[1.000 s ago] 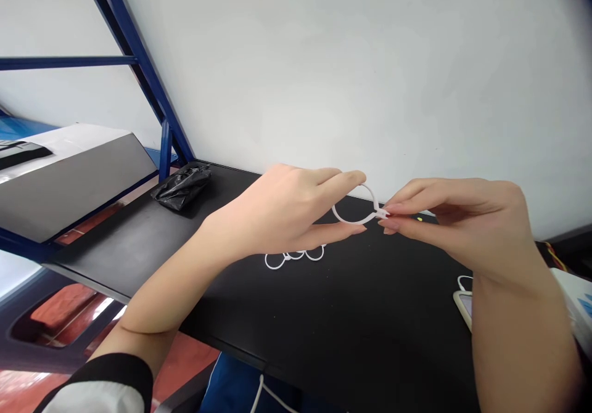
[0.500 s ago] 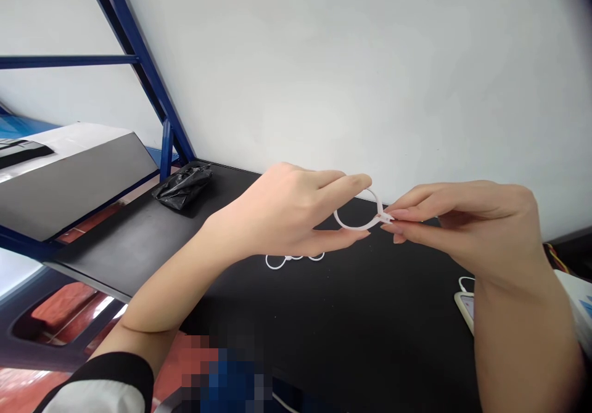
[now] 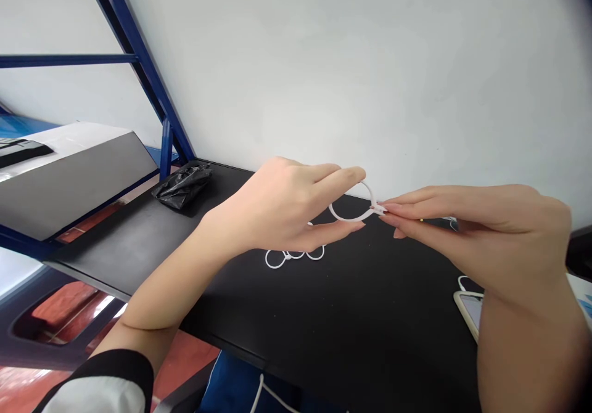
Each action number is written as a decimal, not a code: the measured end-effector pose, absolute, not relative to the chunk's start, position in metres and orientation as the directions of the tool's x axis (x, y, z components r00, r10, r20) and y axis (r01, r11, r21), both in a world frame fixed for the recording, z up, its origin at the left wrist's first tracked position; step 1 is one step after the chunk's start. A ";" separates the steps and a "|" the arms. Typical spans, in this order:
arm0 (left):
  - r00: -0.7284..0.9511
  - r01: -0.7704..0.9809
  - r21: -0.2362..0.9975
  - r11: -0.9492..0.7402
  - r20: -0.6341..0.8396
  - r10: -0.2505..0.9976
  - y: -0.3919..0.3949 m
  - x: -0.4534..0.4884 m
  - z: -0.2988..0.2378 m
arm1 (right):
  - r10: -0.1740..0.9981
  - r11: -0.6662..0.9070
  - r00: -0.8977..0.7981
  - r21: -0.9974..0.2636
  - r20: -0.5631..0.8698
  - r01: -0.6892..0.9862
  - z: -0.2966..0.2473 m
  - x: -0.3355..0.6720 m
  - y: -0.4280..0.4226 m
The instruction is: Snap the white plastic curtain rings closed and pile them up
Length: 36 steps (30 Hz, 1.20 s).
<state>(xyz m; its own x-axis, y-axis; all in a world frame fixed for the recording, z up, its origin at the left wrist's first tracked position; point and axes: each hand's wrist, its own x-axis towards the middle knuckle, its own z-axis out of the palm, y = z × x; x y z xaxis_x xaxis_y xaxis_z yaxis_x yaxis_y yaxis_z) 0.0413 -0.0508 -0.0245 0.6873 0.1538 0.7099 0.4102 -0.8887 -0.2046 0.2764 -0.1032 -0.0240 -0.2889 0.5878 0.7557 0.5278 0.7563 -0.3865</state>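
Note:
A thin white plastic loop, likely a cable tie (image 3: pixel 350 220), hangs in the air between my hands, above the desk. My right hand (image 3: pixel 476 222) pinches its joined end between thumb and fingertips. My left hand (image 3: pixel 282 206) spreads around the loop's far side, with the band passing behind the index finger and the thumb below it. Whether that hand grips the band is hidden. Several similar white loops (image 3: pixel 295 257) lie linked on the black desk (image 3: pixel 370 314) below my left hand.
A crumpled black plastic bag (image 3: pixel 184 185) lies at the desk's far left, against the white wall (image 3: pixel 370 68). A phone (image 3: pixel 469 314) with a white cable sits beneath my right forearm. A blue metal frame (image 3: pixel 139 74) rises at the left, beside a grey panel (image 3: pixel 74 185).
My right hand has stretched flatter and its wrist has swung rightward, while the pinched end of the loop has shifted slightly left. My left hand has barely moved.

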 end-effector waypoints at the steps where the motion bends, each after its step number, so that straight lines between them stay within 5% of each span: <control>1: 0.684 0.412 -0.211 -0.887 0.715 0.148 -0.051 0.042 -0.025 | 0.585 0.748 -0.282 -0.371 0.760 0.551 -0.024 0.276 -0.105; 12: 0.635 0.412 -0.259 -0.874 0.769 0.072 -0.052 0.045 -0.024 | 0.536 0.718 -0.271 -0.263 0.799 0.644 -0.018 0.274 -0.113; 36: 0.596 0.408 -0.275 -0.870 0.802 0.026 -0.053 0.047 -0.022 | 0.597 0.681 -0.197 -0.363 0.777 0.636 -0.017 0.271 -0.116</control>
<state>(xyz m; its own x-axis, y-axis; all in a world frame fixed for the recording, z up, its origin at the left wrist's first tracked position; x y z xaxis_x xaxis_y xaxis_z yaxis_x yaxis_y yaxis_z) 0.0467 -0.0533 -0.0222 0.5963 0.0260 0.8024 0.4083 -0.8703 -0.2753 0.2713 -0.1164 -0.0175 -0.1965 0.5975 0.7774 0.6359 0.6812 -0.3627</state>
